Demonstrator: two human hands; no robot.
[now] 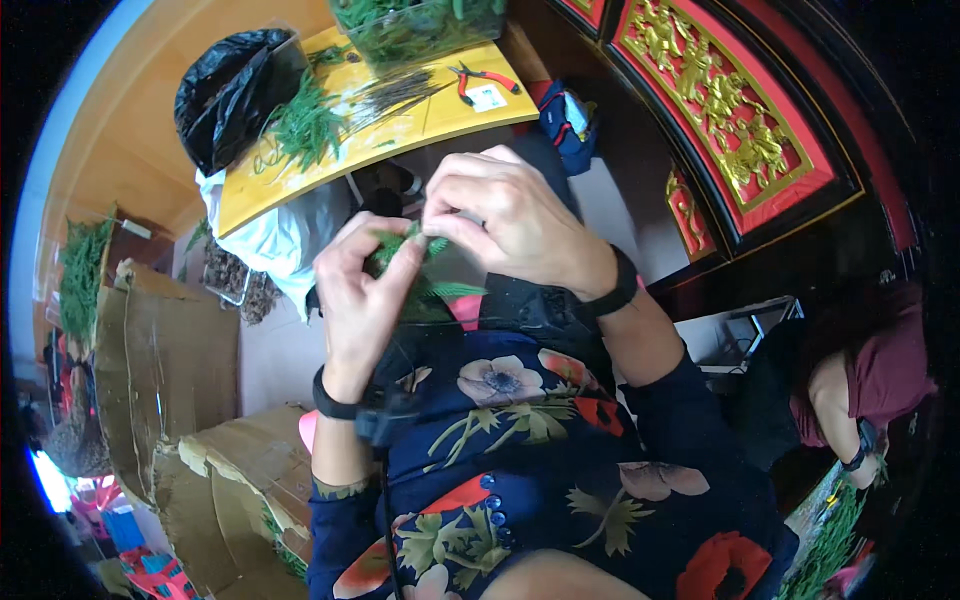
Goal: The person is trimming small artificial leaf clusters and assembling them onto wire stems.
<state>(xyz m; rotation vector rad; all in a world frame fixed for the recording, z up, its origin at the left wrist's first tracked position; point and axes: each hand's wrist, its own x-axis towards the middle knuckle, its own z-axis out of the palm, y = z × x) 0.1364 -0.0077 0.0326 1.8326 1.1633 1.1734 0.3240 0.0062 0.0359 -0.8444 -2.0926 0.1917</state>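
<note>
A green fern-like sprig [451, 289] is held low in front of my chest, near the yellow table's edge. Closed around its leafy part is my left hand [362, 285], the thumb and forefinger pinched together at the top. My right hand [505, 212] is closed too, its thumb and fingertips pinching the sprig's end right beside the left thumb. The fingers hide the exact spot where they meet.
On the yellow table [440, 117] lie red-handled pliers [484, 82], thin dark stems [392, 94] and green sprigs [308, 125]. A black plastic bag [232, 100] and a clear bin [385, 50] stand there. Cardboard boxes [180, 350] are left; another person's arm [835, 405] is right.
</note>
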